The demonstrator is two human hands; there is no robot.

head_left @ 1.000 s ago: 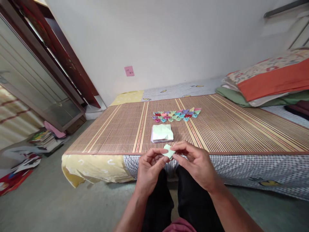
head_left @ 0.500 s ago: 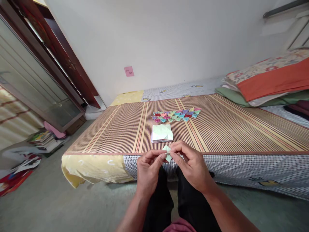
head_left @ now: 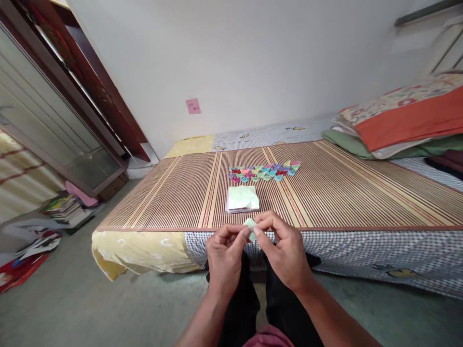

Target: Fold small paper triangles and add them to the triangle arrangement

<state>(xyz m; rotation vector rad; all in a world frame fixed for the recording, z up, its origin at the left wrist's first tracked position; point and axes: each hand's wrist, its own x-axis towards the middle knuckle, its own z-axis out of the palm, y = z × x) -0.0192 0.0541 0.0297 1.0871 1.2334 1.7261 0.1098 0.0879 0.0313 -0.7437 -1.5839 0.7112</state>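
A small pale green folded paper (head_left: 250,223) is pinched between both hands, just in front of the bed's near edge. My left hand (head_left: 226,248) grips its left side with thumb and index finger. From the right, my right hand (head_left: 284,246) pinches it, the thumb lying near the left thumb. The fingers cover much of the paper. Beyond the hands sits a stack of square paper sheets (head_left: 241,198), a pale green one on top. Farther back stand several small folded paper shapes (head_left: 264,171) in many colours, set in rows.
A striped woven mat (head_left: 173,193) covers the bed. Folded bedding (head_left: 405,120) lies at the right. A pink note (head_left: 193,106) is on the wall. Books (head_left: 63,207) and a red bag-like item (head_left: 27,270) lie at the left by the floor.
My right thumb has moved up and left on the paper, closer to the left thumb. Both hands still hold the paper in nearly the same place.
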